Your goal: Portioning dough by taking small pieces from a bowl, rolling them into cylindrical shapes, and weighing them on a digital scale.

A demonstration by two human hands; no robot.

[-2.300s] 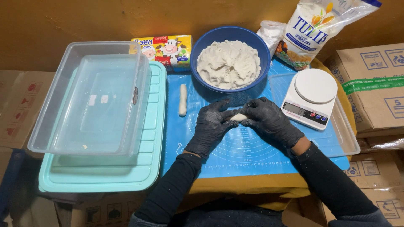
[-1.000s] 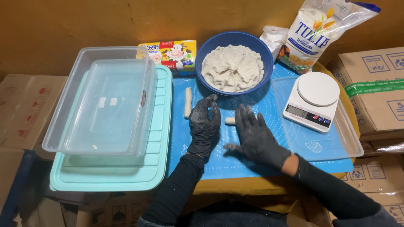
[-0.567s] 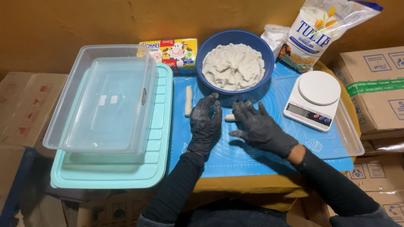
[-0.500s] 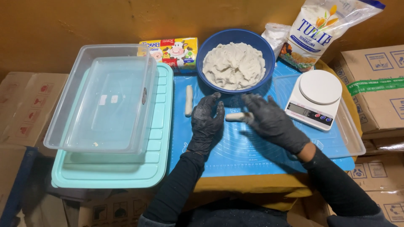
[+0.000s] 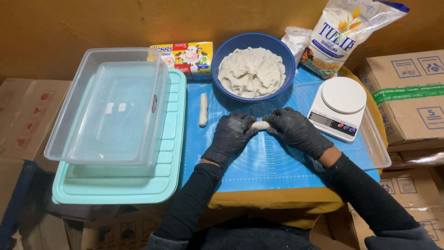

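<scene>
On the blue mat (image 5: 277,162), the left hand (image 5: 230,139) and right hand (image 5: 296,132) — both in black gloves — pinch a small dough piece (image 5: 260,125) between closed fingers. Left of them lies a rolled dough stick (image 5: 202,109); beyond, a blue bowl of dough (image 5: 252,71) — scale (image 5: 337,106) at right.

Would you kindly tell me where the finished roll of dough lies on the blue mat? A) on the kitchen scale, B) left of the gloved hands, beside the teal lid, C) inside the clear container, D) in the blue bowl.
B: the finished roll of dough lies upright on the blue mat, left of the left hand and beside the teal lid.
</scene>
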